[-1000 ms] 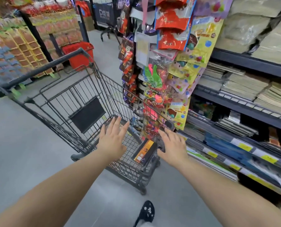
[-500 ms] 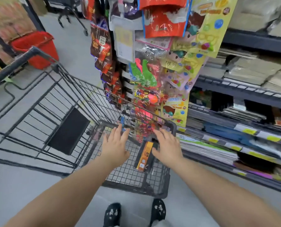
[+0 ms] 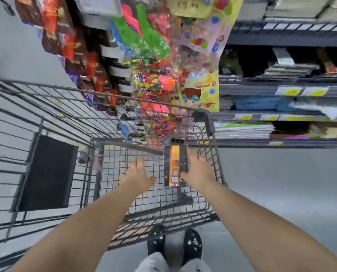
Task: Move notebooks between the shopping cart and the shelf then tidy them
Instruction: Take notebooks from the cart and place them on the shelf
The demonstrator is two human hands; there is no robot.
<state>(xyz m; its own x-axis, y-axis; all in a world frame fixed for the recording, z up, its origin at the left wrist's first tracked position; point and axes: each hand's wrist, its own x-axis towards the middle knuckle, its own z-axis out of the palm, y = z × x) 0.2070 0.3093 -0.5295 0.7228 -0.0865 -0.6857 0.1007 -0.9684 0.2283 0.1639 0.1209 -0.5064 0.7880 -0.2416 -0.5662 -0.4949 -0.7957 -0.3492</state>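
Compared with half a second back, our view has tipped down a lot: we're now looking almost straight into the shopping cart, both our hands have pushed deeper into the basket, and our black shoes show fully at the bottom.

Far left there's the folded black flap of the cart's child seat, flat against the wire. Moving right, our left hand hangs over the wire mesh floor with its fingers spread loose and holding nothing; it's clearly apart from the notebook. Next over is the notebook itself, black with an orange stripe and a shiny wrapper, lying down in the basket close to the cart's right wall. Our right hand is just beside it on the right, fingers stretched out and unclenched; the thumb side looks like it meets the notebook's edge, but it's too blurry for us to tell if it's actually touching.

Above the cart a bunch of hanging packets dangles, brown and red ones to the left, balloons and sticker sheets to the right. Furthest right is the shelf with yellow price tags along its edges and flat stacks of notebooks and paper on its levels, all a bit smeared by motion
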